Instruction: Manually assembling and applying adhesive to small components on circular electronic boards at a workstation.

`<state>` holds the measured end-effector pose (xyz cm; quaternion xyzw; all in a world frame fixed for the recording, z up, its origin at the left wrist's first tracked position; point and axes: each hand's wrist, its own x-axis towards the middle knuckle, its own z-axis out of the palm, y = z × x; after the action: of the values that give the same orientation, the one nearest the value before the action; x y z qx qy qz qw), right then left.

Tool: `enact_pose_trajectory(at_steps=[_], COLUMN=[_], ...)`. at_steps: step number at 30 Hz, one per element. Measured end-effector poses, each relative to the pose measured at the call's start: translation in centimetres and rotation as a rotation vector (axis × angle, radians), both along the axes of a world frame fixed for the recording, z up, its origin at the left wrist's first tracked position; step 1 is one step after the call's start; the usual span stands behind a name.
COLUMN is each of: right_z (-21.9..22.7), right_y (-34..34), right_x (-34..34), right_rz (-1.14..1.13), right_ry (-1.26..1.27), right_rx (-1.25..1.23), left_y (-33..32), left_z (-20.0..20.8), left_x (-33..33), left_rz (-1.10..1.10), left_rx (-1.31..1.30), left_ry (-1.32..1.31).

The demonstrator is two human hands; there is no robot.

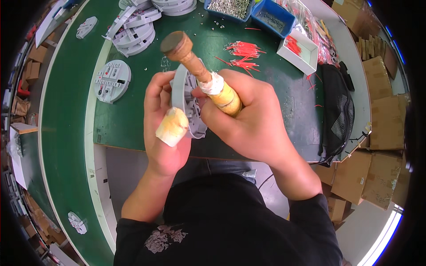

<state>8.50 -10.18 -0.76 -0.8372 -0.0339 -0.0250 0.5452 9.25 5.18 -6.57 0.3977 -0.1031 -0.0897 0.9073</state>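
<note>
The left hand (pixel 159 144) is closed around a grey disc (pixel 191 108), which stands almost on its edge above the green table (pixel 124 126). The right hand (pixel 253 115) grips a tool (pixel 199 69), its wooden end raised (what the other end touches, I cannot tell). Red wires (pixel 243 48) lie beyond.

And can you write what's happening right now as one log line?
left grip: holding grey round part | right grip: holding brown-and-yellow tool | nearby: red wires, black bag
</note>
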Motion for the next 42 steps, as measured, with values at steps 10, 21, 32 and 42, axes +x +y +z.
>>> enact_pose_trajectory(at_steps=[10,21,32,42], right_z=[2.2,1.2,0.8,-0.5], right_y=[0.5,0.9,-1.1,-1.1], right_x=[0.0,-1.3,-2.2,-2.4], right_rz=[-0.128,-0.036,-0.120,-0.131], right_ry=[-0.024,-0.374,0.051,-0.040], right_rx=[0.000,-0.071,0.175,0.068], left_y=[-0.2,-0.3,0.4,0.6], left_z=[1.6,2.6,2.6,0.9], left_x=[-0.1,-1.3,-1.6,-2.0], left_rz=[-0.082,-0.042,-0.072,-0.173], left_rx=[-0.066,-0.056,0.165,-0.137], left_ry=[0.122,0.159,-0.009,0.129])
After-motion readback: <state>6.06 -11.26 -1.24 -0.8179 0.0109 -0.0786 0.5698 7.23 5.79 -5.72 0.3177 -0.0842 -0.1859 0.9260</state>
